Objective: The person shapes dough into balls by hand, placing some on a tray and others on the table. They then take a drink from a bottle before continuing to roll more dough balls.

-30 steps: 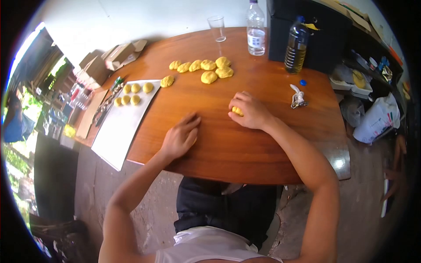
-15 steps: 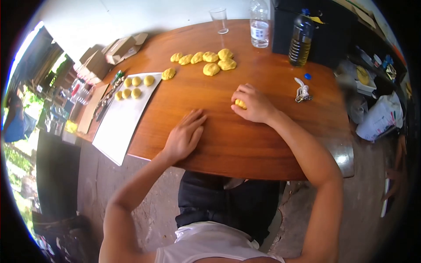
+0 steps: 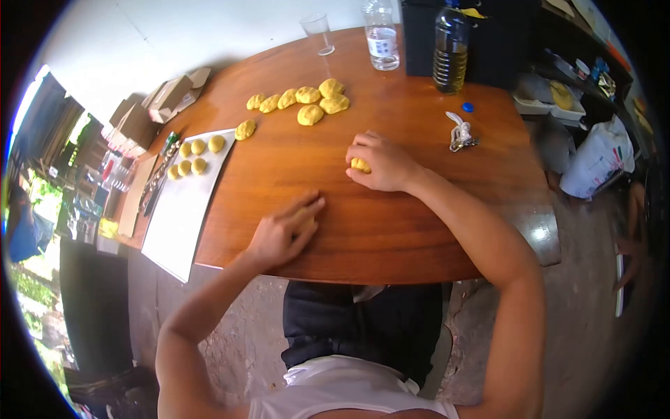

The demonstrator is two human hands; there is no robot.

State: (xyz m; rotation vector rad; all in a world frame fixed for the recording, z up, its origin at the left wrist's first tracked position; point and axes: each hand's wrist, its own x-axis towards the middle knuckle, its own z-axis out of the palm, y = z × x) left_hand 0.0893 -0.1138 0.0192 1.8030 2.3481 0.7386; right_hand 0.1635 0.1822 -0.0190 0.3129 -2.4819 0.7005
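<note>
My right hand [image 3: 377, 163] is curled over a yellow dough piece [image 3: 360, 165] on the wooden table [image 3: 391, 230], with part of the dough showing between the fingers. My left hand [image 3: 285, 234] rests near the table's front edge, fingers spread and nothing in it. Several rough yellow dough lumps [image 3: 310, 114] lie further back, and a single lump [image 3: 245, 130] sits beside the tray's corner. On the metal tray [image 3: 173, 220] at the left, several smooth dough balls [image 3: 198, 166] stand in two rows.
At the back are a drinking glass [image 3: 319, 35], a clear bottle [image 3: 382, 45] and an oil bottle [image 3: 450, 59]. A blue cap [image 3: 467, 107] and a white cord with keys [image 3: 460, 133] lie at the right. Cardboard boxes [image 3: 167, 98] stand back left.
The view has shifted, so the table's things appear further left. My left hand's fingers have changed pose, with the index finger stretched out. My right hand stays closed over the dough.
</note>
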